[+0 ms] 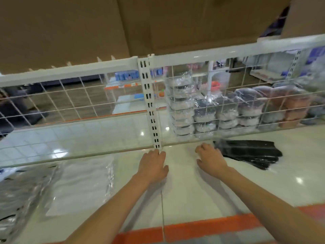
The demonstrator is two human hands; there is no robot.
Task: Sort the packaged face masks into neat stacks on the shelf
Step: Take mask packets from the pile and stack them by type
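Gleaming white shelf [202, 187] (orange-edged, mesh-backed)

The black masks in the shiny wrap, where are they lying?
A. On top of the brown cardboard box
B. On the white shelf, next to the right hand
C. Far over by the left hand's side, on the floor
B: the black masks lie flat on the white shelf, with the right hand at their left end, while the left hand is farther away, by the slotted post.
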